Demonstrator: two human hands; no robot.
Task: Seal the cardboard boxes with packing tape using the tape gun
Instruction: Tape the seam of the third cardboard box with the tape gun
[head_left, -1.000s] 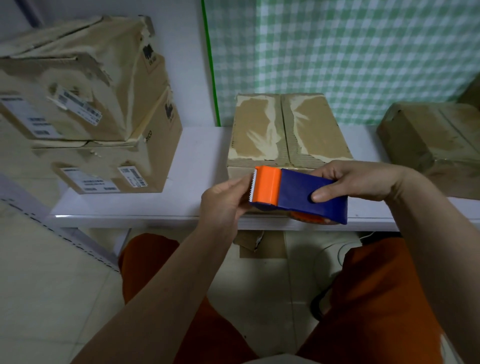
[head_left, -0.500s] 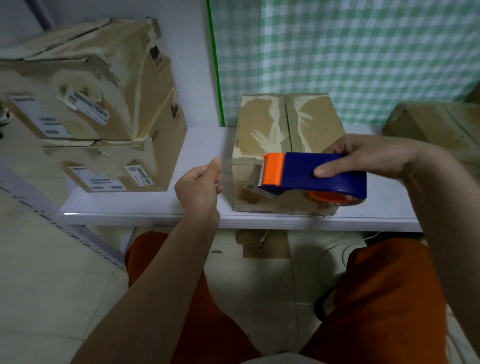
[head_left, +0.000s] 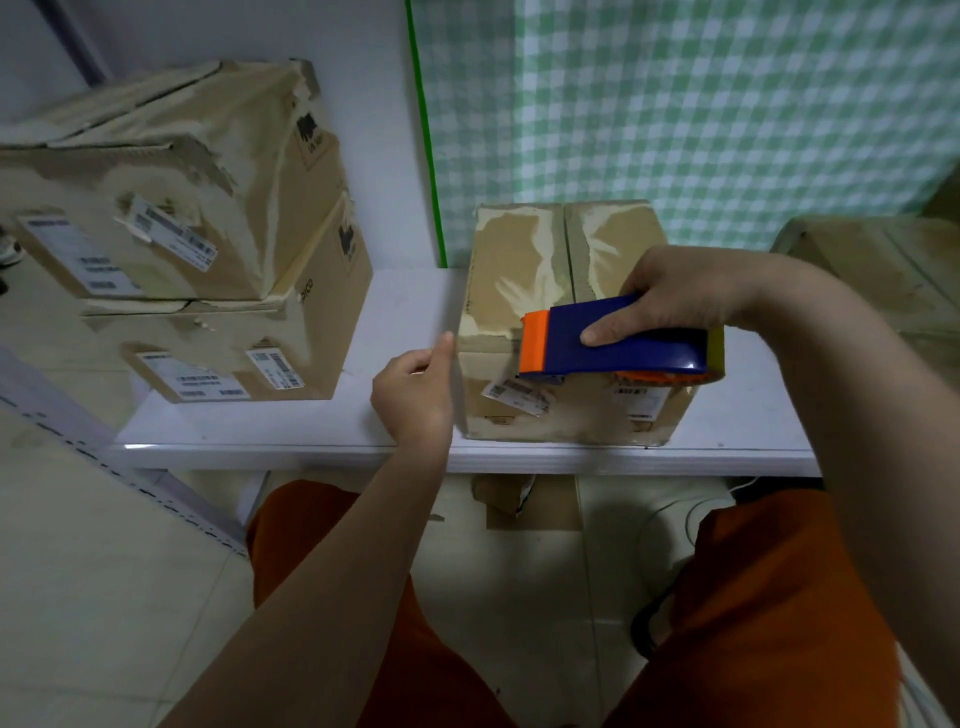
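I note the white tabletop (head_left: 395, 332) carrying the centre box (head_left: 524, 270), seam untaped. The tape gun (head_left: 623, 343) has moved up over its near top edge since a second ago. My right hand (head_left: 670, 296) grips it, fingers wrapped. My left hand (head_left: 415, 389) has let go, loosely curled beside the box, holding nothing.

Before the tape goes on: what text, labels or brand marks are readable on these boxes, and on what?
"...DICO", partly cut off: side of the lower brown cardboard box in the left stack.
Dark logo print on the upper battered cardboard box: blurred, unreadable.
White barcode labels on both stacked boxes and on the middle cardboard box: too small to read.
Blue-and-orange tape gun: no text visible.
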